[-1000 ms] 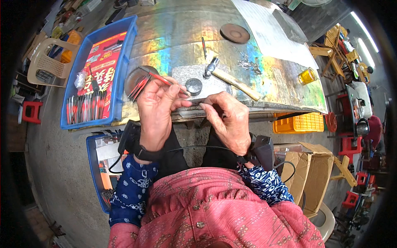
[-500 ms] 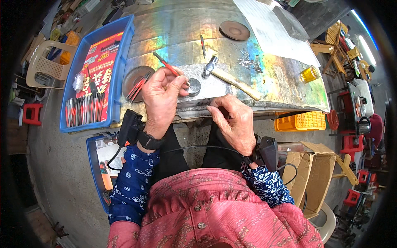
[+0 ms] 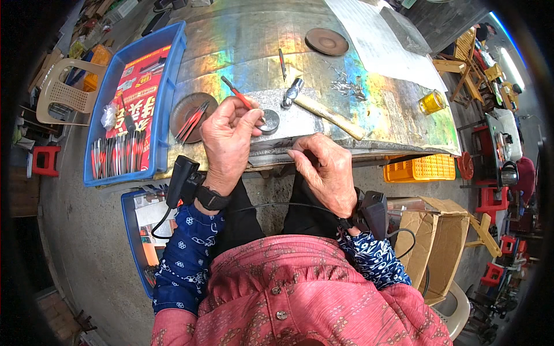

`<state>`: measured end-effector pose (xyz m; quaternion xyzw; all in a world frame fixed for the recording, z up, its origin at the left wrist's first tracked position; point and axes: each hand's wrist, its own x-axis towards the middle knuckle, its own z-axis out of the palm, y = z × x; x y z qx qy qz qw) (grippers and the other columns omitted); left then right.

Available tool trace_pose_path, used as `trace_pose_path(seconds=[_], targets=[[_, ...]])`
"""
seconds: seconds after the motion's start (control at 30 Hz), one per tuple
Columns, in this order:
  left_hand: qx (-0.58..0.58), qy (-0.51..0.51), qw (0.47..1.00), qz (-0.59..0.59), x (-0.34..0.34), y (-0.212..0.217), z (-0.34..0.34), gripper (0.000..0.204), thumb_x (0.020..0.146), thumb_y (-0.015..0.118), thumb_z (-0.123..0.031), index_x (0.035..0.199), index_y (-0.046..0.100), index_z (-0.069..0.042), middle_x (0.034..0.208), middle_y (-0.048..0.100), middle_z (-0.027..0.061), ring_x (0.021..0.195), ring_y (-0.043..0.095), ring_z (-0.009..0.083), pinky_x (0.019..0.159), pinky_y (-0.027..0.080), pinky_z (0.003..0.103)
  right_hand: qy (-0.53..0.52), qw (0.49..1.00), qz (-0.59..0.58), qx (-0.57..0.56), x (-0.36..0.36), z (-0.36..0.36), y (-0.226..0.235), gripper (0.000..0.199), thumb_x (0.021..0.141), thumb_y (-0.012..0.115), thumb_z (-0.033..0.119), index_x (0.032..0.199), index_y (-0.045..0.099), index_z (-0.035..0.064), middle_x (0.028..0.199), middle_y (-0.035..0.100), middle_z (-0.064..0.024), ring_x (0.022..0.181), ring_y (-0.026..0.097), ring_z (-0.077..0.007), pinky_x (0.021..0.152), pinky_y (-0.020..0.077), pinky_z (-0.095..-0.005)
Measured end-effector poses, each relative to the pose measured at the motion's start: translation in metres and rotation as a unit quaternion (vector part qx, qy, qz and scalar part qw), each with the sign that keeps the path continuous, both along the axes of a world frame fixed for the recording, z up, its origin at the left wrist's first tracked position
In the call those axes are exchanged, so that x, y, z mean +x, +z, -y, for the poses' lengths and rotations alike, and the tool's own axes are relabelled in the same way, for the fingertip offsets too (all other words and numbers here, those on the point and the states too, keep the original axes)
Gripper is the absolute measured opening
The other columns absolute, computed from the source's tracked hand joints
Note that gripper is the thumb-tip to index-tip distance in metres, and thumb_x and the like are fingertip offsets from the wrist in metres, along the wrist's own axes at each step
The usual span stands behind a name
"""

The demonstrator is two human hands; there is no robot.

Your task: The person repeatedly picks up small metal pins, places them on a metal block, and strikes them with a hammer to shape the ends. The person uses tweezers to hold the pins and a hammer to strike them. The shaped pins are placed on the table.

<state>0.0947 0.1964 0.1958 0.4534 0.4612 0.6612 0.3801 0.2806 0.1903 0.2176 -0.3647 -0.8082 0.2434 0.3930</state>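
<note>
The left hand (image 3: 229, 135) pinches a red-and-black tool (image 3: 238, 94) above the worktop's (image 3: 259, 60) near edge, its lower end near a round dark block (image 3: 270, 122). The right hand (image 3: 328, 170) curls at that edge — from where I stand, I can't tell if it's holding anything. Seems a handling step; moving on calls for a steady pinch.

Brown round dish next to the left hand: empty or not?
Not empty: several slim red-and-black tools lie on the brown round dish, beside the left hand.
</note>
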Motion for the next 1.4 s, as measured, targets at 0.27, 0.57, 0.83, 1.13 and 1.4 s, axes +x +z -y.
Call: trace_pose_path(seconds=[0.27, 0.57, 0.83, 1.13, 1.4], targets=[[-0.002, 0.013, 1.0, -0.005, 0.002, 0.0, 0.0, 0.008, 0.088, 0.064, 0.001, 0.095, 0.063, 0.002, 0.081, 0.066, 0.0035, 0.069, 0.062, 0.0056, 0.057, 0.051, 0.018, 0.007, 1.0, -0.001, -0.001, 0.0, -0.001, 0.0, 0.01, 0.082, 0.071, 0.002, 0.087, 0.062, 0.0001, 0.074, 0.06, -0.0093, 0.06, 0.056, -0.0183, 0.055, 0.0448, -0.0289], [0.006, 0.045, 0.99, -0.133, 0.005, 0.004, 0.005, 0.008, 0.085, 0.067, 0.0, 0.093, 0.065, 0.001, 0.082, 0.068, 0.0055, 0.072, 0.064, 0.0087, 0.061, 0.051, 0.022, -0.013, 1.0, 0.016, 0.002, 0.002, -0.003, 0.006, 0.009, 0.083, 0.07, 0.003, 0.087, 0.064, 0.0001, 0.073, 0.059, -0.0094, 0.059, 0.056, -0.0185, 0.055, 0.0443, -0.0291], [0.066, 0.086, 0.955, -0.278, 0.007, 0.01, 0.008, 0.011, 0.081, 0.07, 0.0, 0.091, 0.065, 0.001, 0.081, 0.068, 0.0101, 0.071, 0.066, 0.0176, 0.064, 0.051, 0.027, -0.112, 0.959, 0.221, 0.14, 0.028, -0.04, 0.023, 0.029, 0.078, 0.071, 0.009, 0.106, 0.062, 0.005, 0.09, 0.059, -0.0116, 0.082, 0.057, -0.0324, 0.076, 0.0449, -0.0412], [0.075, 0.095, 0.956, -0.269, 0.009, 0.01, 0.008, 0.009, 0.081, 0.07, 0.001, 0.088, 0.065, 0.003, 0.077, 0.067, 0.0083, 0.069, 0.065, 0.0129, 0.064, 0.05, 0.025, -0.054, 0.951, 0.305, -0.01, 0.036, -0.051, 0.015, 0.045, 0.078, 0.07, 0.008, 0.119, 0.053, 0.0046, 0.096, 0.058, -0.0192, 0.088, 0.058, -0.0419, 0.073, 0.0466, -0.0463], [0.072, 0.091, 0.955, -0.272, 0.009, 0.008, 0.008, 0.011, 0.081, 0.069, 0.002, 0.092, 0.066, 0.002, 0.08, 0.068, 0.0088, 0.073, 0.067, 0.0144, 0.066, 0.051, 0.026, -0.076, 0.98, 0.181, 0.023, 0.035, -0.035, 0.048, 0.026, 0.087, 0.06, 0.006, 0.111, 0.057, -0.0028, 0.086, 0.061, -0.0195, 0.071, 0.062, -0.0349, 0.062, 0.0488, -0.0404]])
